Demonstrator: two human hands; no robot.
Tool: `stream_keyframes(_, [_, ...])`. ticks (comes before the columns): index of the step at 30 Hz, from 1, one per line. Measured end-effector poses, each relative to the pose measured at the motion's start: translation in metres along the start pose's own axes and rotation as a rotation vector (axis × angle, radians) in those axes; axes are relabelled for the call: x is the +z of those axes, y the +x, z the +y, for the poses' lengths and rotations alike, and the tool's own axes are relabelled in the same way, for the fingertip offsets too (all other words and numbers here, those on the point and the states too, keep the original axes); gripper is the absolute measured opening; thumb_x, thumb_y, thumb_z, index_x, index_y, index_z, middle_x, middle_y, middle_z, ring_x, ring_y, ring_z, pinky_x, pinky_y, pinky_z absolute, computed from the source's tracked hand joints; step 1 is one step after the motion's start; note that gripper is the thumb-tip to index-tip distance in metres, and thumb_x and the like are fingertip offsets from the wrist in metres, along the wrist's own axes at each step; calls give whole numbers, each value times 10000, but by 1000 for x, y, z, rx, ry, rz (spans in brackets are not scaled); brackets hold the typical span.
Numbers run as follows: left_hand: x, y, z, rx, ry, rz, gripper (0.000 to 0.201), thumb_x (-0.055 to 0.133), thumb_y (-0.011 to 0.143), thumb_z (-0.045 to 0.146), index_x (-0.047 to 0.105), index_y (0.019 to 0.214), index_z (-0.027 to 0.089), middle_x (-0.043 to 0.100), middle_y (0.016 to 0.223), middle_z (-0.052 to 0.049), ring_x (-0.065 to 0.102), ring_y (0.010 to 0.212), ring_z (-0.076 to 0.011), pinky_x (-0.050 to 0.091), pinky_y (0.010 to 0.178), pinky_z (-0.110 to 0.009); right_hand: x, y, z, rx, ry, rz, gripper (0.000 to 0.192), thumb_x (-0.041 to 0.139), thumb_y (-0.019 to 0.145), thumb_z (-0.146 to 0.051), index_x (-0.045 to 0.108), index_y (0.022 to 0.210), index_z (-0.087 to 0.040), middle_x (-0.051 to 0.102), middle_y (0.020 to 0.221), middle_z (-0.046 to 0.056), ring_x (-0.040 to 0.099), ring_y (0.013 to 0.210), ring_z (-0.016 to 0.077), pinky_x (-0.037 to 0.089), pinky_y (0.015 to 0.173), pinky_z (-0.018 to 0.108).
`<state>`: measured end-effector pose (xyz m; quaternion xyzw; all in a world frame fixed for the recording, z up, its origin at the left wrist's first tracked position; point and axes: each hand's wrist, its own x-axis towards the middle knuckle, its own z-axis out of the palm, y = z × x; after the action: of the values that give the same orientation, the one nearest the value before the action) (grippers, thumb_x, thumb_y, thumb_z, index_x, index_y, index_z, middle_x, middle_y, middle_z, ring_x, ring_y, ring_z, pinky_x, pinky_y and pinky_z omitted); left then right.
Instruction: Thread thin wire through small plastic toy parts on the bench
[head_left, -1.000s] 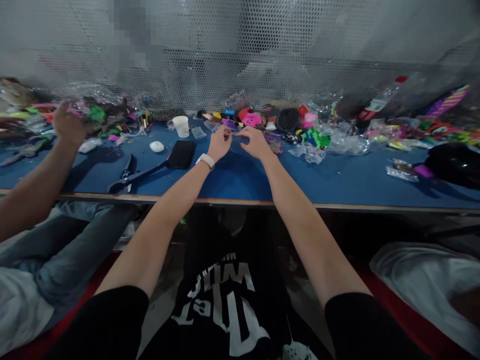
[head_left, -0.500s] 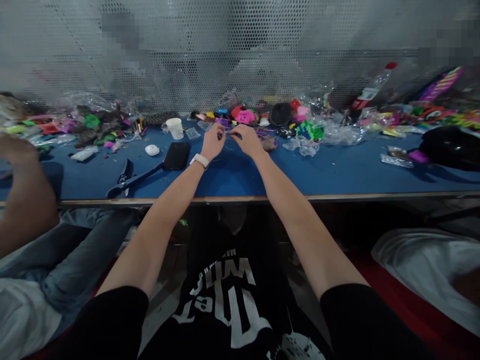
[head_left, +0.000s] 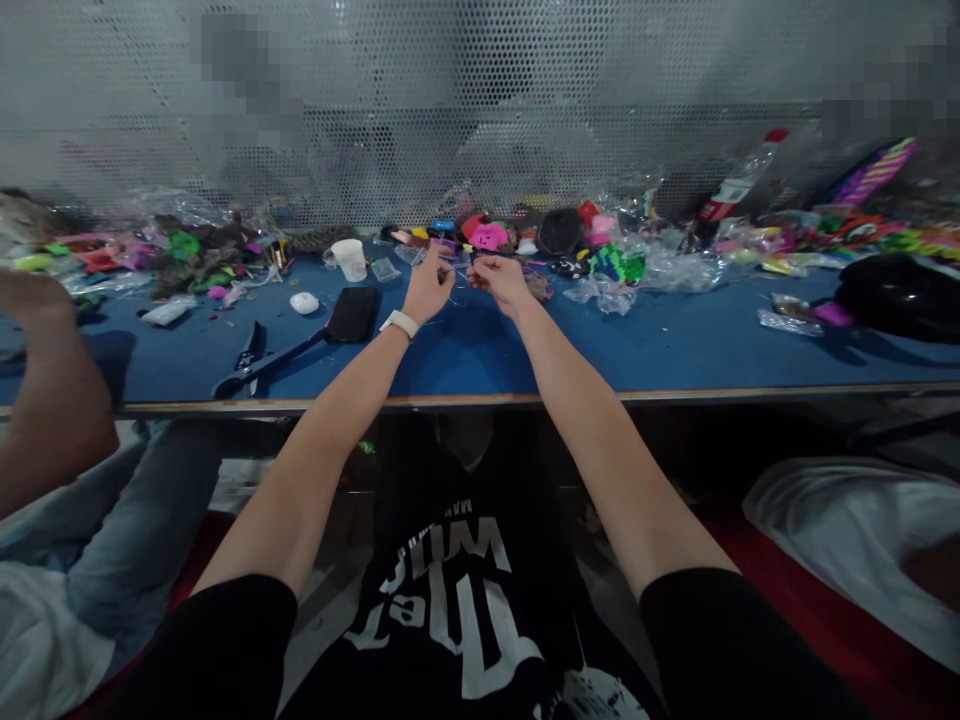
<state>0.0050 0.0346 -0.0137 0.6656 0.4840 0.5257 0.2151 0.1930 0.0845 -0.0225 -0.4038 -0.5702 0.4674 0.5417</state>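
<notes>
Over the blue table [head_left: 600,345], my left hand [head_left: 429,286] and my right hand [head_left: 501,280] are raised close together, a small gap between them. A thin pale strand [head_left: 460,288] loops across that gap. Both hands are closed in a pinch on this strand; whether it is thread or fine wire is too small to tell. On my left wrist sits a white band [head_left: 400,323]. Just behind the hands lies a pink piece with a drawn face [head_left: 491,237], among other small coloured pieces.
Left of my hands are a white cup [head_left: 349,259], a black phone [head_left: 353,314], a white mouse-shaped object [head_left: 304,302] and a blue-handled tool [head_left: 274,362]. A bottle [head_left: 733,190] leans back right. Another person's arm [head_left: 49,390] rests at far left. A perforated panel [head_left: 420,120] stands behind.
My hands have moved slightly apart, the right one turning with its fingers curled in more. The strand between them now shows as a loop.
</notes>
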Motion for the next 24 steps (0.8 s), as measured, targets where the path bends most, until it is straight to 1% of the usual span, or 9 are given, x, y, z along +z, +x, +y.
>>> stream_keyframes(2, [3,2,-7,-46,-38,6,312,870,1057,280,721,1329,242,799,923,-41,798,842,-240,680,1062,-480,1,-2,0,-56,-35,3,448,1041,896,-550,690,938,-275,832,883,32,833,895,237,747,989,478])
stream_keyframes(6, [9,7,-16,-142,-167,36,311,875,1070,327,700,1311,238,816,965,-67,788,782,-225,692,892,-443,4,-8,-7,-191,-123,7,498,1025,885,-675,756,1043,-288,871,1017,88,877,1118,337,734,1127,599])
stream_keyframes(9, [10,10,-17,-161,-223,43,303,888,1061,322,700,1283,240,820,993,-81,791,816,-232,678,837,-427,7,-14,-15,-222,-151,24,580,975,911,-761,795,1210,-298,887,1144,118,866,1257,381,722,1168,628])
stream_keyframes(11, [10,10,-17,-172,-234,31,296,909,1038,291,707,1248,240,804,963,-70,779,815,-228,671,819,-419,9,-18,-20,-246,-175,39,592,942,939,-780,796,1266,-309,892,1169,117,862,1275,386,719,1177,629])
stream_keyframes(15, [10,8,-16,-208,-271,5,294,930,993,203,718,1195,228,786,909,-55,719,728,-191,661,768,-402,12,-26,-25,-327,-267,62,496,890,1006,-740,803,1244,-313,896,1103,107,867,1220,384,714,1172,635])
stream_keyframes(18, [10,7,-17,-191,-297,30,304,958,968,229,727,1165,233,791,891,-44,684,687,-167,656,723,-375,13,-30,-28,-387,-338,45,429,843,1062,-689,816,1266,-313,899,1094,104,857,1214,387,704,1176,654])
stream_keyframes(21, [11,10,-20,-180,-297,87,302,959,960,259,728,1154,244,799,896,-27,646,643,-137,634,672,-333,13,-31,-29,-447,-444,-23,359,783,1123,-611,830,1301,-302,893,1132,108,845,1226,384,675,1213,657])
stream_keyframes(24, [12,12,-23,-211,-288,115,269,923,975,213,728,1158,239,802,918,-27,625,624,-121,601,651,-312,13,-27,-25,-546,-630,-119,271,705,1177,-493,833,1295,-285,883,1194,120,821,1273,379,640,1245,626])
